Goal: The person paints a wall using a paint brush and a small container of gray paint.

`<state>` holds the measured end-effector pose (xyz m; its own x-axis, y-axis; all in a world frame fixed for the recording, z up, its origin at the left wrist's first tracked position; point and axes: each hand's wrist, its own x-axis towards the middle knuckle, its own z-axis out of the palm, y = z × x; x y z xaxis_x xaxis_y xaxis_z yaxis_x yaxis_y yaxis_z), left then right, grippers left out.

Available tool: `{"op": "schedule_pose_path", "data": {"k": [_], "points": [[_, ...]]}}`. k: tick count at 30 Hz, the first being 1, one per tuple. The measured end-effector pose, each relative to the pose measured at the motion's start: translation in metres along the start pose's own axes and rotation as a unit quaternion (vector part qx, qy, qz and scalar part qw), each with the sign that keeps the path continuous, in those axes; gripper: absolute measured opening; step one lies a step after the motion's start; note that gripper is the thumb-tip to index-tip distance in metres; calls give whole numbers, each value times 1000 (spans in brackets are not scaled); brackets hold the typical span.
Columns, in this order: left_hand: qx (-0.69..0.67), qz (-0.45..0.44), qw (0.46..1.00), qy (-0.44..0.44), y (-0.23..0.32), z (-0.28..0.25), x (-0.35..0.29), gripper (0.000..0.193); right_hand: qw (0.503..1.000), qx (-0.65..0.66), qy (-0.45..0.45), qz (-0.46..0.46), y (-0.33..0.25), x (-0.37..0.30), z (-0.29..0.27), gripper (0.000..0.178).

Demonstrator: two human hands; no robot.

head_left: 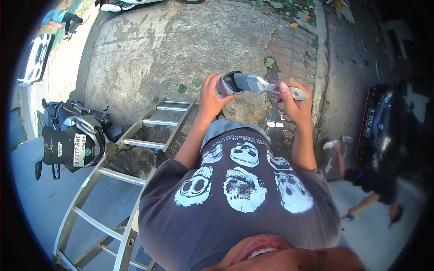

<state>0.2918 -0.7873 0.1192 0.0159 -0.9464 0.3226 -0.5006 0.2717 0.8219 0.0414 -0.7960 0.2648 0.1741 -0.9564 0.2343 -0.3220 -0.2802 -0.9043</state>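
Note:
My left hand [209, 98] is wrapped round a small paint cup [221, 90], tilted with its dark mouth toward the right. In my right hand [297, 106] is a paintbrush [266, 86], gripped by its pale handle with the thumb on top. Grey-blue paint coats the wide brush head, and its tip reaches the cup's mouth. Whether the bristles touch the rim or go inside, I cannot tell. Specks of paint dot my right hand. Both hands are held out in front of my dark printed T-shirt [244, 153].
An aluminium ladder [131, 179] lies close on my left, beside a parked motorcycle [68, 137]. To the right are a black car [379, 122] and a person in dark clothes [377, 183]. Another person [61, 19] and a white car [36, 58] show far left. Rough concrete [181, 49] with scattered leaves stretches ahead.

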Motion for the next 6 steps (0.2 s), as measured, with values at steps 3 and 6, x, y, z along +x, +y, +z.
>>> {"op": "schedule_pose_path", "data": {"k": [3, 6], "points": [[2, 44, 999, -31, -26, 3, 42, 77, 999, -27, -1, -36, 10, 22, 20, 14], [10, 91, 994, -62, -50, 10, 92, 76, 997, -66, -6, -28, 13, 54, 18, 14]]}}
